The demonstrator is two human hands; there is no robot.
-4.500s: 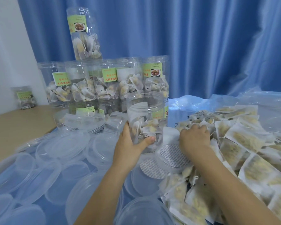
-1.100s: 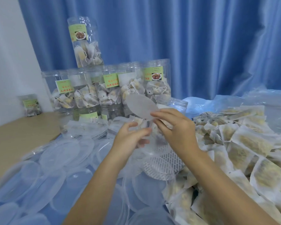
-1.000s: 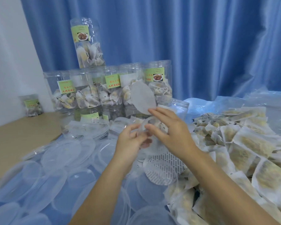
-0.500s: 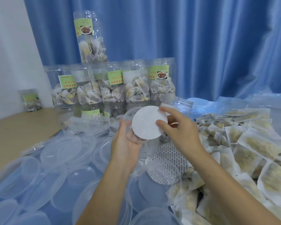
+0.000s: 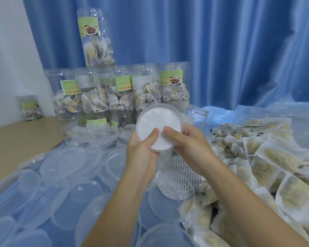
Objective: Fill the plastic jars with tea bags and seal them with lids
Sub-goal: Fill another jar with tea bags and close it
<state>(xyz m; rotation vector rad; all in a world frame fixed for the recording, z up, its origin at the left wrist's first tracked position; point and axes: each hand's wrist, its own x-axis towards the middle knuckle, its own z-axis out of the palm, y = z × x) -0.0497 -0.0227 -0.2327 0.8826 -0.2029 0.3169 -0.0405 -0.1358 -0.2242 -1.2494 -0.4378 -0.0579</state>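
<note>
A clear plastic lid (image 5: pixel 180 116) is held up tilted toward me, with a round white liner disc (image 5: pixel 159 120) lying inside it. My left hand (image 5: pixel 141 157) grips the lid from below left, its thumb on the disc. From the right, my right hand (image 5: pixel 187 148) holds the same lid, thumb also pressing the disc. Just behind my hands stands an open clear jar (image 5: pixel 199 114). A heap of tea bags (image 5: pixel 268 157) covers the table to the right.
Labelled jars with tea bags (image 5: pixel 121 93) are stacked at the back, one more jar (image 5: pixel 95 40) on top. Several loose clear lids (image 5: pixel 61 163) lie at left and front. Printed liner discs (image 5: pixel 178 177) lie under my hands. A small jar (image 5: pixel 30 107) stands far left.
My right hand brought the white disc down from the air into the lid held by my left hand. The disc now sits inside the lid with both thumbs on it.
</note>
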